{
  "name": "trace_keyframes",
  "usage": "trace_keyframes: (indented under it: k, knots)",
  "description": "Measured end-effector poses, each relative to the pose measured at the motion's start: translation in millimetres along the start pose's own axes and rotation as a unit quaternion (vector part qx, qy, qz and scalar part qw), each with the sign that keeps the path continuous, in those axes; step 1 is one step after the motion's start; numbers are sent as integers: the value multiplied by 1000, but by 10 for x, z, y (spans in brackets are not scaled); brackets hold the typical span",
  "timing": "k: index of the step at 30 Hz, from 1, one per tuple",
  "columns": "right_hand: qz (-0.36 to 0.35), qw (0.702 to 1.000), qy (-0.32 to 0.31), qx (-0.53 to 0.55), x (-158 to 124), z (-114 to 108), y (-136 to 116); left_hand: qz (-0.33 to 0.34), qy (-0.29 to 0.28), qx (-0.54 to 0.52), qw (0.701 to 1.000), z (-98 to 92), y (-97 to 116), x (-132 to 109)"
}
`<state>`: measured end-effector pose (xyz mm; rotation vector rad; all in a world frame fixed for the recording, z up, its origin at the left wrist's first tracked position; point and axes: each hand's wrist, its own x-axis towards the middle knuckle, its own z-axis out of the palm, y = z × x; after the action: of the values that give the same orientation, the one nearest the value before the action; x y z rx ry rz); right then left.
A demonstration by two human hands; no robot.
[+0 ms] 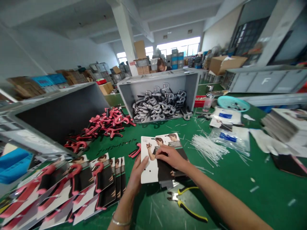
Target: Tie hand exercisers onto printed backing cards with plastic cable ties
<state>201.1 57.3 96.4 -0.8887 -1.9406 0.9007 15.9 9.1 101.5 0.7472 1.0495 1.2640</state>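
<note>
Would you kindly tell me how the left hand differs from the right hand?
The left hand holds the printed card by its left edge; the right hand reaches in from the right, fingers bent. The left hand's wrist wears a bangle; none shows on the right hand's. Both are ungloved.

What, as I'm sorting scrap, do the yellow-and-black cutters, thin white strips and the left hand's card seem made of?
Cutters: shiny metal head, by its silvery glints; handles probably plastic or rubber, from their coloured sleeves. White strips: likely matte plastic, being slender and uniform. Card in the left hand: probably smooth printed cardboard, given its flat face, crisp edges and punched holes.
</note>
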Motion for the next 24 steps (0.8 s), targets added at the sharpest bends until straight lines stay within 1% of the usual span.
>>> trace_keyframes:
  k: [3,5,7,8,10,13,15,17,19,21,22,24]
  knots:
    - [30,999,39,-21,-87,-41,20,-34,19,33,999,-4,50,-25]
    - [57,995,73,-46,-241,-157,78,-44,20,27,998,-24,65,-59]
    - [99,984,111,-101,-464,-356,200,-38,24,17,999,-36,61,-90]
    - [128,973,131,-142,-586,-479,287,-36,23,12,999,-31,51,-95]
    - [190,943,149,-230,-817,-738,493,-37,10,7,999,15,15,-70]
    - [273,895,128,-330,-1039,-1046,785,-46,-45,20,998,155,-73,55]
    - [311,864,102,-381,-1081,-1155,912,-49,-78,36,995,249,-125,149]
    - [329,844,73,-418,-1061,-1209,977,-54,-87,38,994,295,-139,198]
    - [332,832,50,-442,-1019,-1248,999,-68,-89,19,993,276,-114,178]
    - [333,825,38,-456,-987,-1299,1001,-78,-93,-14,992,213,-74,100]
    - [333,823,35,-459,-979,-1331,1000,-75,-91,-29,993,176,-59,52]
    - [334,822,32,-460,-975,-1404,999,-48,-70,-45,995,112,-45,-34]
